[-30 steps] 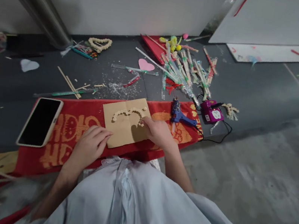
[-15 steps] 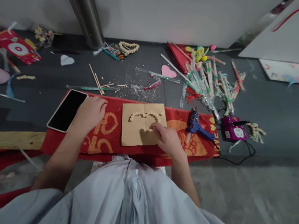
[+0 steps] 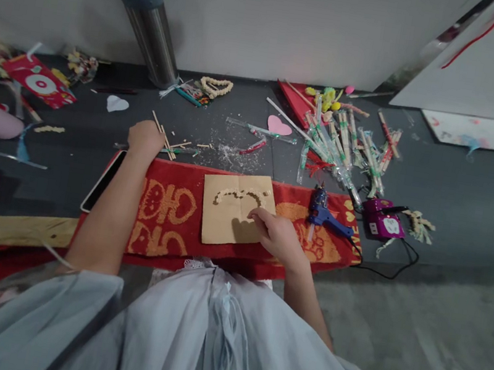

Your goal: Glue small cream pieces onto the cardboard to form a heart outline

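My left hand (image 3: 146, 139) reaches over the far edge of the red towel, beside thin wooden sticks (image 3: 167, 142). Its fingers are curled under, and what they hold, if anything, is hidden. My right hand (image 3: 280, 238) is pinched at the right side of a folded brown card (image 3: 216, 230); anything between its fingertips is too small to make out. On the card, small pale pieces (image 3: 240, 194) form the curved upper outline of a heart. A white-edged phone (image 3: 94, 193) lies partly under my left forearm.
A blue glue gun (image 3: 328, 218) rests on the red towel (image 3: 161, 253), its cord near a purple box (image 3: 382, 219). Plastic-wrapped sticks (image 3: 338, 140) are piled behind. A steel flask (image 3: 152, 32) stands by the wall, near a pale heart-shaped frame (image 3: 215, 87) and a pink paper heart (image 3: 279, 125).
My left hand has moved forward and left from beside the phone to the wooden sticks, its forearm now covering much of the phone. My right hand has stayed at the card.
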{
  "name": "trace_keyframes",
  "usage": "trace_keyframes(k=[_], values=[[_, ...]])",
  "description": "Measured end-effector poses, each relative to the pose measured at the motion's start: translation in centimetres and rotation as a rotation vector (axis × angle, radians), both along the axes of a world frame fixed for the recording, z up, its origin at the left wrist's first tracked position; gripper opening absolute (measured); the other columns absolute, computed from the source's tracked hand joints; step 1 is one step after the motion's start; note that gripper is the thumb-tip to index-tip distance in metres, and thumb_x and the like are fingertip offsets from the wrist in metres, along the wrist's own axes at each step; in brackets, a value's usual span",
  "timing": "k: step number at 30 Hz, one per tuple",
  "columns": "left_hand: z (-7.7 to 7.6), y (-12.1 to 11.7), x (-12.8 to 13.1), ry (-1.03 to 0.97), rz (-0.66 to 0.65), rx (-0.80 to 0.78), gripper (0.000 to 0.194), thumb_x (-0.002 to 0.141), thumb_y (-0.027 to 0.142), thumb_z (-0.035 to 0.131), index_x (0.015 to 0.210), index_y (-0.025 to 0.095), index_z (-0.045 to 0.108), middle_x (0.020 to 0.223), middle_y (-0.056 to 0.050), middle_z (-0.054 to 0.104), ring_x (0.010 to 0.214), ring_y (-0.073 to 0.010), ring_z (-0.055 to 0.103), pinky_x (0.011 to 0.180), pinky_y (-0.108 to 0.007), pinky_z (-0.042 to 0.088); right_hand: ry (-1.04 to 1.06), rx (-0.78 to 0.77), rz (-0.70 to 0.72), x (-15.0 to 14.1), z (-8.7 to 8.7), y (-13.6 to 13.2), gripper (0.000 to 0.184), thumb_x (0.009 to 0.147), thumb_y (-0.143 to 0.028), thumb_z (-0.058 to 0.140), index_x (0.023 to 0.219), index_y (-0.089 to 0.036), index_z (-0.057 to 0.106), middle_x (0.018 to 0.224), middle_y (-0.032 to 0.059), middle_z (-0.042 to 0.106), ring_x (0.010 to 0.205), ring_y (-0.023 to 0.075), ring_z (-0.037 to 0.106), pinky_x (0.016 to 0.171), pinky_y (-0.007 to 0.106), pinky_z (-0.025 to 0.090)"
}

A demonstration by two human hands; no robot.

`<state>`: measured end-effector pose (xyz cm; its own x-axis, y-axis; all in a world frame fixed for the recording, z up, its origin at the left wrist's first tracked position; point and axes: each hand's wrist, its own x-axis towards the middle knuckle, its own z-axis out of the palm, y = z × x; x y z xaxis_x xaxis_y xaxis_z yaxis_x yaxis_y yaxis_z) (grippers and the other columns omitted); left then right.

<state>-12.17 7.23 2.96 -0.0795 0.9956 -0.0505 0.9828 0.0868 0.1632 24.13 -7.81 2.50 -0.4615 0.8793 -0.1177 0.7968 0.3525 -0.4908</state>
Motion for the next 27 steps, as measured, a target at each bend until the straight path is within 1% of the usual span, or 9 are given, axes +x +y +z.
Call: trace_keyframes(k=[3, 8, 11, 13, 16, 17, 19, 22, 27], values=[[0.4, 0.2, 0.3, 0.046, 0.187, -0.065, 0.043, 0.09, 0.031, 0.049, 0.101, -0.008, 0.063, 0.101, -0.019, 0.068, 0.093, -0.019, 0.058, 0.081, -0.036, 0.044, -0.012, -0.021, -0.009, 0.0, 0.2, -0.1, 0.027, 0.095, -0.02, 0.039, 0.108, -0.018, 0.062, 0.092, 0.0068, 0.076, 0.079, 0.0196, 0.07, 0.066, 0.025, 0.039], [2.1, 0.0, 2.6, 0.076, 0.209, -0.081, 0.044, 0.092, 0.026, 0.042, 0.11, -0.009, 0.061, 0.108, -0.025, 0.065, 0.1, -0.0287, 0.06, 0.082, -0.045, 0.047, -0.154, 0.034, -0.016, 1.4, 0.9, 0.7, 0.029, 0.096, -0.021, 0.038, 0.112, -0.019, 0.063, 0.093, 0.0078, 0.076, 0.079, 0.0193, 0.069, 0.063, 0.026, 0.034], [3.4, -0.2, 4.8, 0.073, 0.155, -0.058, 0.041, 0.092, 0.029, 0.043, 0.107, -0.003, 0.063, 0.103, -0.021, 0.066, 0.1, -0.0302, 0.06, 0.086, -0.049, 0.047, -0.305, 0.108, -0.049, 3.6, 2.4, 2.1, 0.032, 0.098, -0.023, 0.036, 0.113, -0.018, 0.063, 0.094, 0.0096, 0.076, 0.081, 0.0202, 0.069, 0.061, 0.027, 0.032], [4.3, -0.5, 6.5, 0.063, 0.065, -0.038, 0.042, 0.094, 0.032, 0.038, 0.108, 0.003, 0.065, 0.102, -0.019, 0.067, 0.1, -0.0297, 0.061, 0.087, -0.049, 0.047, -0.435, 0.147, -0.115, 5.5, 3.7, 3.3, 0.034, 0.099, -0.025, 0.035, 0.111, -0.018, 0.065, 0.093, 0.0108, 0.076, 0.081, 0.0208, 0.068, 0.06, 0.028, 0.03], [5.3, -1.0, 9.1, 0.066, -0.067, -0.001, 0.045, 0.095, 0.035, 0.034, 0.109, 0.006, 0.065, 0.104, -0.019, 0.068, 0.1, -0.0323, 0.063, 0.087, -0.048, 0.048, -0.592, 0.171, -0.174, 8.7, 5.3, 5.7, 0.038, 0.1, -0.03, 0.033, 0.111, -0.018, 0.066, 0.095, 0.0127, 0.075, 0.082, 0.022, 0.068, 0.062, 0.028, 0.032], [5.5, -1.2, 10.0, 0.066, -0.068, -0.007, 0.043, 0.094, 0.035, 0.036, 0.108, 0.007, 0.066, 0.104, -0.019, 0.069, 0.1, -0.0331, 0.064, 0.087, -0.048, 0.048, -0.628, 0.172, -0.191, 9.8, 5.6, 6.6, 0.039, 0.099, -0.033, 0.033, 0.109, -0.017, 0.067, 0.096, 0.0134, 0.075, 0.083, 0.023, 0.068, 0.063, 0.029, 0.033], [5.9, -1.6, 11.4, 0.055, -0.078, -0.035, 0.04, 0.091, 0.036, 0.04, 0.107, 0.011, 0.066, 0.105, -0.017, 0.071, 0.1, -0.0334, 0.064, 0.086, -0.047, 0.048, -0.697, 0.156, -0.254, 11.9, 5.7, 8.6, 0.038, 0.098, -0.034, 0.035, 0.11, -0.018, 0.068, 0.097, 0.0136, 0.075, 0.086, 0.0251, 0.069, 0.063, 0.029, 0.035], [6.3, -2.3, 13.0, 0.023, -0.091, -0.037, 0.035, 0.089, 0.037, 0.043, 0.103, 0.018, 0.068, 0.104, -0.014, 0.072, 0.1, -0.0337, 0.066, 0.083, -0.043, 0.048, -0.783, 0.155, -0.276, 14.3, 5.2, 11.7, 0.039, 0.095, -0.032, 0.037, 0.113, -0.016, 0.068, 0.102, 0.016, 0.074, 0.094, 0.0282, 0.069, 0.066, 0.03, 0.039], [6.7, -4.5, 14.1, 0.006, -0.132, -0.004, 0.034, 0.09, 0.039, 0.041, 0.098, 0.021, 0.068, 0.098, -0.012, 0.072, 0.095, -0.0346, 0.066, 0.072, -0.039, 0.045, -0.787, 0.174, -0.241, 15.8, 3.8, 16.7, 0.039, 0.094, -0.03, 0.04, 0.116, -0.014, 0.068, 0.108, 0.0175, 0.073, 0.102, 0.0287, 0.067, 0.078, 0.033, 0.045]])
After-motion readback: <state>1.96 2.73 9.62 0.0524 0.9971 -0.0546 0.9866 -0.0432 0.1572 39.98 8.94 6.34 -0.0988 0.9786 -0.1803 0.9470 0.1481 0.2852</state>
